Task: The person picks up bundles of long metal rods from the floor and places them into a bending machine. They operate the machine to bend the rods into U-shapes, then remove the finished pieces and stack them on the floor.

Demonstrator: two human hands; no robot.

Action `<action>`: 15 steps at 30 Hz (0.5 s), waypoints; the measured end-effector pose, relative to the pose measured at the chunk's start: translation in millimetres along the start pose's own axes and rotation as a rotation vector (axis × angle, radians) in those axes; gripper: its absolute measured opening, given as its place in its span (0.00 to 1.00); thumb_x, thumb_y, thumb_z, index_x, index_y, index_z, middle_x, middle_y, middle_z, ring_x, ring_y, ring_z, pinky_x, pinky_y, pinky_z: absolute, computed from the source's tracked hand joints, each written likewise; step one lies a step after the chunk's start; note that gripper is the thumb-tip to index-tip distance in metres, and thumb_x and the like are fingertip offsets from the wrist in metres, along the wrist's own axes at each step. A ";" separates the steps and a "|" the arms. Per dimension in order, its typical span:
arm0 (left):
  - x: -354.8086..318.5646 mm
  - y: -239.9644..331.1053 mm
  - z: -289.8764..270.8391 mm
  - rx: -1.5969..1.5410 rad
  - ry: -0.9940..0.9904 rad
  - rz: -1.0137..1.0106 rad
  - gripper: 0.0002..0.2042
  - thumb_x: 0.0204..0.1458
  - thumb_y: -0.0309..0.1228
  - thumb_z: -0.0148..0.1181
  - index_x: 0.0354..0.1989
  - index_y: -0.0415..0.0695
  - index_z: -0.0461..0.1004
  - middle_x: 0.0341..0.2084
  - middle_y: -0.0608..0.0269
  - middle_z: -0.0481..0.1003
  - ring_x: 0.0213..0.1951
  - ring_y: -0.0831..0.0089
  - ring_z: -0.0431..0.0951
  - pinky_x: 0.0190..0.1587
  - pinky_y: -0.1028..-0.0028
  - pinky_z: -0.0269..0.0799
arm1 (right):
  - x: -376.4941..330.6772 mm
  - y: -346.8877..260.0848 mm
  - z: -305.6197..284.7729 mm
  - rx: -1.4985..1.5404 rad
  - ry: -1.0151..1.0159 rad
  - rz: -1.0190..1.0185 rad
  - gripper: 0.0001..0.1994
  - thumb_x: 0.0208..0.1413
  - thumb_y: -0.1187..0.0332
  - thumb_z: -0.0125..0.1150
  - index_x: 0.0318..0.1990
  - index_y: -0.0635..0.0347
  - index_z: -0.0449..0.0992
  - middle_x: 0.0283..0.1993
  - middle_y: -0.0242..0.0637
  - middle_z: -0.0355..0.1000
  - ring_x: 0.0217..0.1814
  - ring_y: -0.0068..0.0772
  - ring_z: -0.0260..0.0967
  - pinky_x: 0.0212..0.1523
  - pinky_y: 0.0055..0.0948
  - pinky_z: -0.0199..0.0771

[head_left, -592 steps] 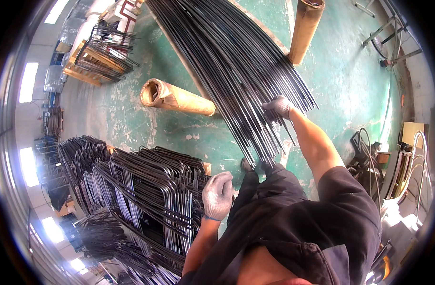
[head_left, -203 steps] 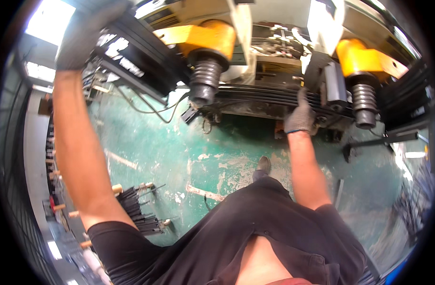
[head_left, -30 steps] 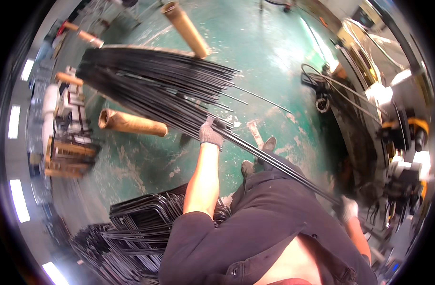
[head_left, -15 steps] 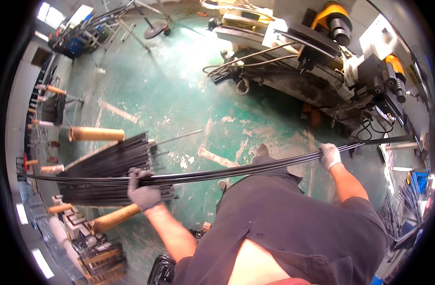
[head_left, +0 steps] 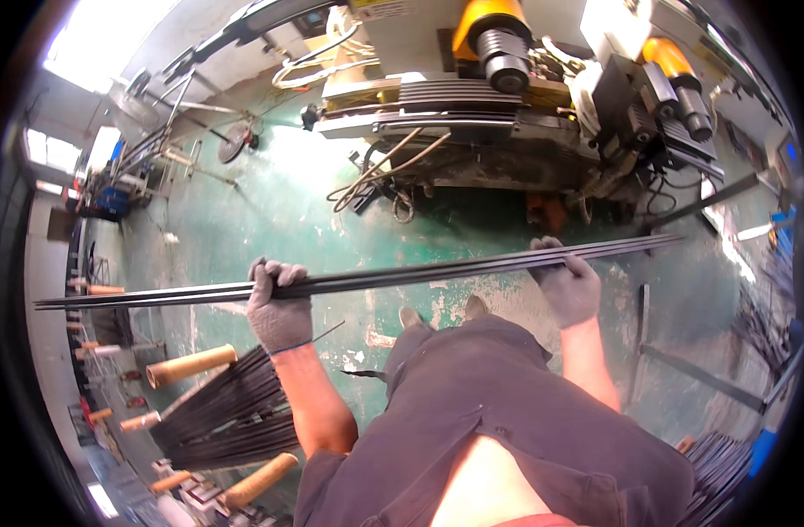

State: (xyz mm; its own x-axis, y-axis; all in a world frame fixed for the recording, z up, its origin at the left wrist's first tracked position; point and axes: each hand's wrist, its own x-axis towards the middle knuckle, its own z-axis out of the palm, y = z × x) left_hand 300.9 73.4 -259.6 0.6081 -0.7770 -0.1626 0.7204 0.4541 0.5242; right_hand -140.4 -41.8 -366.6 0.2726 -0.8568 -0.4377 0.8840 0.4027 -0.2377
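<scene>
A bundle of several long, thin, dark metal bars (head_left: 419, 277) spans the view from left to right at about waist height, its right end a little farther out. Gloved in grey, my left hand (head_left: 281, 309) is closed around the bundle left of its middle. My right hand (head_left: 569, 288), also in a grey glove, grips the same bars toward their right end. The palms hide some of each grip. Below and left of my left hand, a stack of similar dark bars (head_left: 235, 413) lies between tan rollers (head_left: 193, 365).
Ahead stands a long machine (head_left: 472, 167) with yellow-topped cylinders (head_left: 498, 48) and loose cables. A dark metal frame (head_left: 700, 378) is at the right, with more bars (head_left: 722, 470) at the lower right. A wheeled stand (head_left: 230, 145) is far left on the green floor (head_left: 270, 228).
My body has turned toward the machine, and the bar stack now sits lower left. The held bundle has come away from above the stack and moved forward, my right hand farther out.
</scene>
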 end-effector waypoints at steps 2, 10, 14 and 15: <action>22.9 -23.7 17.9 0.061 -0.050 -0.048 0.08 0.64 0.27 0.62 0.50 0.43 0.76 0.35 0.60 0.76 0.36 0.66 0.72 0.52 0.60 0.69 | 32.2 1.3 -11.7 0.002 0.102 -0.119 0.10 0.68 0.73 0.56 0.52 0.69 0.73 0.50 0.46 0.76 0.57 0.47 0.74 0.68 0.46 0.73; 157.2 37.4 22.9 -0.039 -0.249 -0.060 0.14 0.61 0.21 0.61 0.54 0.33 0.72 0.44 0.58 0.73 0.48 0.64 0.74 0.63 0.60 0.72 | 73.1 -96.4 15.2 -0.262 0.315 -0.538 0.12 0.71 0.62 0.60 0.41 0.62 0.78 0.39 0.37 0.79 0.46 0.37 0.77 0.53 0.37 0.77; 228.9 38.8 8.0 -0.015 -0.243 -0.042 0.11 0.64 0.22 0.59 0.53 0.34 0.73 0.43 0.57 0.77 0.48 0.63 0.78 0.64 0.58 0.75 | 112.6 -111.0 37.7 -0.285 0.405 -0.765 0.16 0.71 0.54 0.59 0.43 0.60 0.78 0.38 0.35 0.80 0.43 0.34 0.77 0.49 0.36 0.77; 238.5 34.0 5.2 0.027 -0.247 -0.075 0.09 0.65 0.24 0.58 0.50 0.35 0.74 0.42 0.56 0.78 0.48 0.63 0.79 0.64 0.58 0.76 | 116.3 -100.6 53.9 -0.263 0.353 -0.728 0.16 0.72 0.55 0.59 0.44 0.61 0.78 0.41 0.37 0.80 0.45 0.35 0.78 0.48 0.38 0.79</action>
State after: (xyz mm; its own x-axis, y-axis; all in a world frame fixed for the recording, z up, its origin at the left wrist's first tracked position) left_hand 468.7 -98.7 -276.3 0.4511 -0.8925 0.0059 0.7490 0.3822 0.5412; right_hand -177.1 -199.4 -346.8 -0.5025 -0.7984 -0.3318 0.6640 -0.1106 -0.7395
